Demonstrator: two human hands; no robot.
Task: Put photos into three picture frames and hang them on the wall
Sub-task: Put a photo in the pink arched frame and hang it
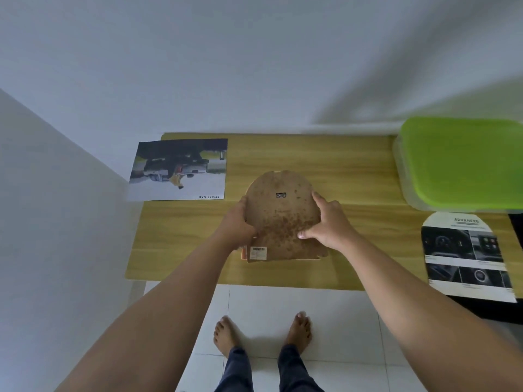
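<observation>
An arch-topped picture frame [281, 213] lies back side up over the middle of the wooden table [339, 171]. Its brown spotted backing board shows a small metal hanger and a barcode sticker near the bottom edge. My left hand [236, 224] grips the frame's left edge, fingers curled under it. My right hand [329, 222] holds the right edge, thumb pressed on the backing. A photo of a car [181, 169] lies flat at the table's far left. A second printed sheet, cut to an arch shape [467, 256], lies at the right.
A clear plastic box with a green lid [461, 162] stands at the table's far right corner. White walls close in behind and to the left. A dark surface [516, 230] shows beyond the right sheet. White floor tiles and my bare feet are below.
</observation>
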